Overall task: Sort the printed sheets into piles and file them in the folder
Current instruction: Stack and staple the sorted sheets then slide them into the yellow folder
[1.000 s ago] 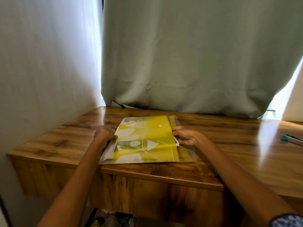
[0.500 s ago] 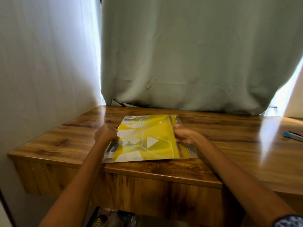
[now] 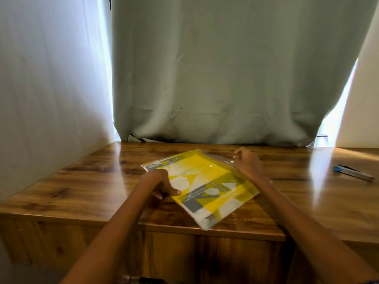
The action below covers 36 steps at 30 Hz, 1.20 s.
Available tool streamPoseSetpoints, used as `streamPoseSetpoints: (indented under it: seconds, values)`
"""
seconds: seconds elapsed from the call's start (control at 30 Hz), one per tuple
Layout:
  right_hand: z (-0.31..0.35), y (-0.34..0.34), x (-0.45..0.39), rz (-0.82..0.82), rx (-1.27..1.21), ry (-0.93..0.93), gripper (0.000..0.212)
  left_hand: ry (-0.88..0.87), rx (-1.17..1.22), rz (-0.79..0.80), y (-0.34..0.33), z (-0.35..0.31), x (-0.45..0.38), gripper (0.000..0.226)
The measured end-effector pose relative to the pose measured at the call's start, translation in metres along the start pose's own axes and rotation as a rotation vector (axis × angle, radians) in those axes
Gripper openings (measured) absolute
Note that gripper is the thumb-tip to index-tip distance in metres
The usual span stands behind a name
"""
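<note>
- Head view: a yellow folder (image 3: 205,187) lies skewed on the wooden desk (image 3: 82,191), one corner pointing at the near edge and just reaching it, the opposite corner pointing toward the curtain (image 3: 225,68).
- The folder is a see-through plastic sleeve; printed sheets with yellow, grey and white shapes show through it (whether there is one sheet or several inside, I cannot tell).
- The left hand (image 3: 162,183) grips the folder's left edge, thumb on top of the plastic and the other fingers curled under the side.
- The right hand (image 3: 247,162) holds the far right corner, fingertips pinching the clear flap just beside a small white snap button (image 3: 232,161).
- A second pale dot (image 3: 211,166) sits on the yellow face a little to the left of that button.
- Both forearms reach in from the bottom of the frame, one on each side of the folder.
- Well apart on the right of the desk lies a blue-tipped pen (image 3: 352,174), touching nothing else.
- A pale wall (image 3: 51,89) closes off the left side, and daylight shows at the curtain's edges.
</note>
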State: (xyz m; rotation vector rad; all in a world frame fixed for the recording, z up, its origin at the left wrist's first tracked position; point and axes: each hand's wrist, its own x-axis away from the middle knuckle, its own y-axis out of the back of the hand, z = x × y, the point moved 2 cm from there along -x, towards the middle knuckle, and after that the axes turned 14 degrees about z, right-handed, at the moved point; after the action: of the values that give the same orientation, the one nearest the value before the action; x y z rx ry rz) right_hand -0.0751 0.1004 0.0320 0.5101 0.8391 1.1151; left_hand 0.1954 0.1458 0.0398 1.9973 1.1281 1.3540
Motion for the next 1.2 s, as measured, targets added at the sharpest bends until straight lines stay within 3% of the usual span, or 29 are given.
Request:
streamPoseSetpoints:
  seconds: [0.13,0.23,0.43,0.5,0.63,0.8,0.97,1.2]
  values:
    - [0.0,0.0,0.001,0.301,0.212,0.036,0.027,-0.149,-0.054,0.133,-0.01,-0.051,0.005,0.042]
    - [-0.023,-0.002,-0.002,0.505,0.247,0.09,0.033,-0.286,0.007,0.097,-0.015,-0.075,-0.003,0.04]
    - [-0.063,0.027,-0.011,0.668,0.004,0.091,0.035,-0.397,-0.201,-0.379,-0.011,-0.075,-0.049,0.026]
    - [-0.069,0.037,-0.013,0.705,-0.008,0.079,0.036,-0.402,-0.169,-0.454,-0.015,-0.081,-0.064,0.027]
    - [-0.066,0.041,-0.023,0.686,0.085,0.054,0.031,-0.291,-0.183,-0.418,-0.028,-0.101,-0.096,0.055]
    - [-0.061,0.035,-0.045,0.426,0.313,-0.006,0.024,-0.13,-0.28,-0.197,-0.047,-0.124,-0.113,0.087]
    - [-0.068,0.02,-0.07,0.34,0.368,-0.072,0.04,-0.23,-0.371,-0.094,-0.035,-0.123,-0.124,0.082]
    - [-0.095,0.011,-0.097,0.569,0.034,-0.094,0.077,-0.353,-0.348,-0.063,-0.021,-0.119,-0.147,0.075]
